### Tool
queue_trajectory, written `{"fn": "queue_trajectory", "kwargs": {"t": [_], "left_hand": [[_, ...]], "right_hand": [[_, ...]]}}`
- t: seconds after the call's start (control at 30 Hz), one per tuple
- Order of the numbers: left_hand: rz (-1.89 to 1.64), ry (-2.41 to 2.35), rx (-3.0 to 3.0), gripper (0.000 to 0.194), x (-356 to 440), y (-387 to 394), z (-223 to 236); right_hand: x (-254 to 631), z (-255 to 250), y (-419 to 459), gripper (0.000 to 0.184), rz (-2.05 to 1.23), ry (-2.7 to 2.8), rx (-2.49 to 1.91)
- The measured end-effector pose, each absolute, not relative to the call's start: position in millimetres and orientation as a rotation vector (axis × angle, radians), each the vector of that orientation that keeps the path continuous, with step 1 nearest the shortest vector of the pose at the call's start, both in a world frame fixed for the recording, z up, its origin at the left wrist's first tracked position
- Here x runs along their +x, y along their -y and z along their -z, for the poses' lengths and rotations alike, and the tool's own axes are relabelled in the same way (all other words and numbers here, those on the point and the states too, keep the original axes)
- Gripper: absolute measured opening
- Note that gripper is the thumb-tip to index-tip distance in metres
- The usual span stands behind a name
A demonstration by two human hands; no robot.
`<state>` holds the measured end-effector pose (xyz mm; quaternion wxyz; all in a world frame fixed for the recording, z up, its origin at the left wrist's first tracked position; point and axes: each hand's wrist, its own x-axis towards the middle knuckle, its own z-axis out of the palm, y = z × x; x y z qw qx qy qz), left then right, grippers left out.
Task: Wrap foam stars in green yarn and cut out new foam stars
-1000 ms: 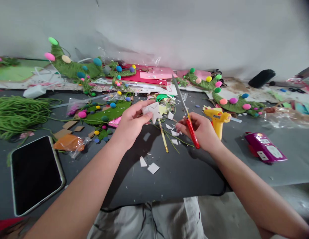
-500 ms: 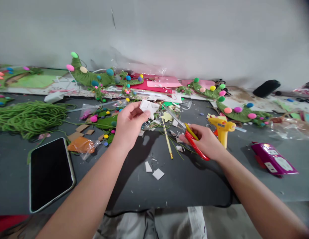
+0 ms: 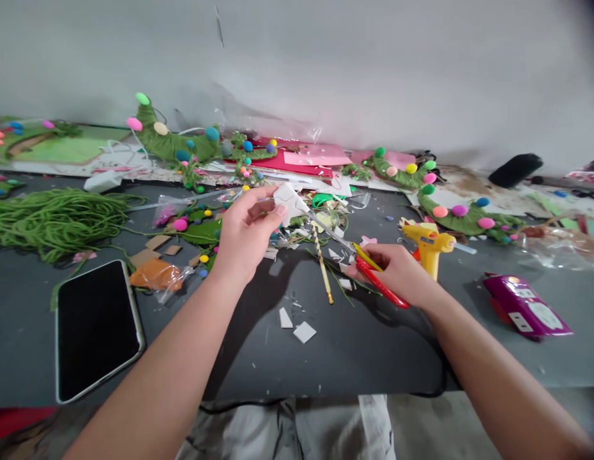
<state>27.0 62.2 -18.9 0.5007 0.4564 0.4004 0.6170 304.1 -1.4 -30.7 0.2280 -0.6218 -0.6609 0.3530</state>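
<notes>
Between thumb and fingers, my left hand (image 3: 246,233) pinches a small white piece of card (image 3: 288,204) with a partly cut, star-like outline. My right hand (image 3: 400,275) grips scissors (image 3: 380,281) with red and yellow handles. Their metal blades point up and left, and the tips reach the right edge of the card. Whether the blades are closed on it I cannot tell. Below the blades lie a striped pencil (image 3: 322,265) and a pale yellow star-shaped piece (image 3: 322,222) among white scraps. Two white offcuts (image 3: 304,332) rest nearer to me.
A yellow glue gun (image 3: 428,246) stands just beyond my right hand, with a purple packet (image 3: 527,306) farther right. At left are a phone (image 3: 98,332), green yarn (image 3: 57,223) and an orange packet (image 3: 157,276). Green yarn-wrapped shapes with pompoms (image 3: 182,144) line the back.
The white card has turned in my left hand. The scissors have swung in toward it, so their tips now meet its edge.
</notes>
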Motion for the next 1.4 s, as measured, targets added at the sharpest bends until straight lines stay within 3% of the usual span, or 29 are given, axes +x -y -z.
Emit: {"fn": "queue_trajectory", "kwargs": {"t": [0.97, 1.4], "left_hand": [[-1.485, -0.981, 1.111, 0.038, 26.3, -63.9, 23.4], [-1.495, -0.990, 1.155, 0.036, 25.8, -62.8, 24.2]], "right_hand": [[299.0, 28.7, 2.5, 0.063, -0.970, 1.819, -1.791], [301.8, 33.5, 1.8, 0.052, -1.074, 1.904, -1.643]]}}
